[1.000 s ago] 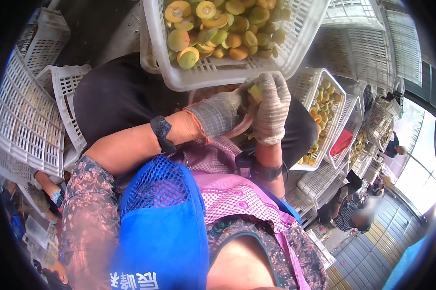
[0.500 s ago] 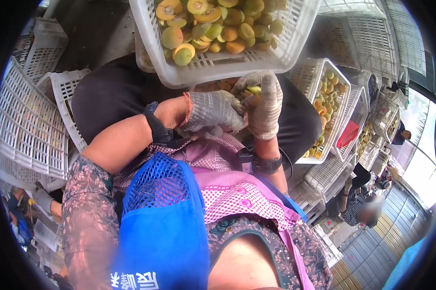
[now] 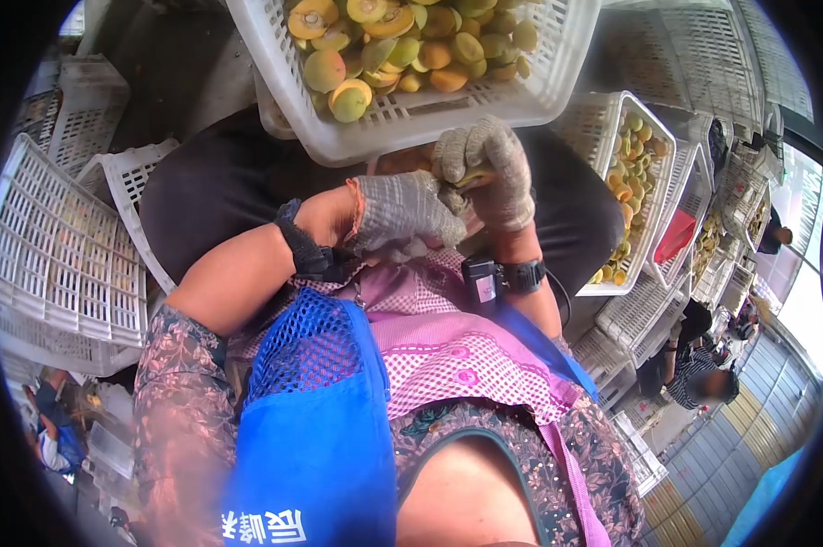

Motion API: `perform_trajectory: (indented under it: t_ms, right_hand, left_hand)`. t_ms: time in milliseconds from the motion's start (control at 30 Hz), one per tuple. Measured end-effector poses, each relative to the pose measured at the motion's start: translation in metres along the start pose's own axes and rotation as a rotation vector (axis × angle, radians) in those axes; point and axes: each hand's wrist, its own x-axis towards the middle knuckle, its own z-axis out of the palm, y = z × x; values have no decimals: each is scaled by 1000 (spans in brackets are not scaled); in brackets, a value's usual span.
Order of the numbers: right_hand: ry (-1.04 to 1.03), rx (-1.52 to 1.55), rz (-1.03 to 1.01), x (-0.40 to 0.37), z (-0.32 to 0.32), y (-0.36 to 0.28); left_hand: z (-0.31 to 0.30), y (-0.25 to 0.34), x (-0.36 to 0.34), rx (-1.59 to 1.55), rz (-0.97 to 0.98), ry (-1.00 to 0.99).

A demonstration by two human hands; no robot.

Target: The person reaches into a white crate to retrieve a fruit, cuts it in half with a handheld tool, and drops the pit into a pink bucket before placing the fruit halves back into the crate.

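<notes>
My right hand (image 3: 491, 173), in a grey-white knit glove, is closed with its fingers curled round a small greenish fruit piece (image 3: 473, 180), mostly covered by the glove. Against it, at lap height, is my left hand (image 3: 402, 214) in a similar soiled glove. Its fingers are bent inward, and whatever they may grip is hidden. Just beyond both hands stands a white plastic crate (image 3: 429, 123) holding many cut, green-to-orange, peach-like fruits (image 3: 349, 98); some show orange flesh and a pit hollow.
To the right, another white crate (image 3: 648, 219) holds more cut fruit, with a red item (image 3: 676, 239) in the crate beside it. Stacked white crates (image 3: 69, 246) stand at left. A person in a striped top (image 3: 698, 378) is at far right.
The fruit piece has turned and sits lower in my right hand, whose fingers are now curled more closely over it. My left hand stays against it. The whole view has shifted slightly.
</notes>
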Motion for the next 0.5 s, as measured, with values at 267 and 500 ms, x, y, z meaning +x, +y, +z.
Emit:
perform_trajectory:
  t_ms: [267,500]
  right_hand:
    - [451,1516,288,-12,-21,59]
    - [899,1102,-147,-125,-126,-16]
  left_hand:
    - [-9,-39,66,1377,766,450]
    - [-66,-61,105,1593,402,348]
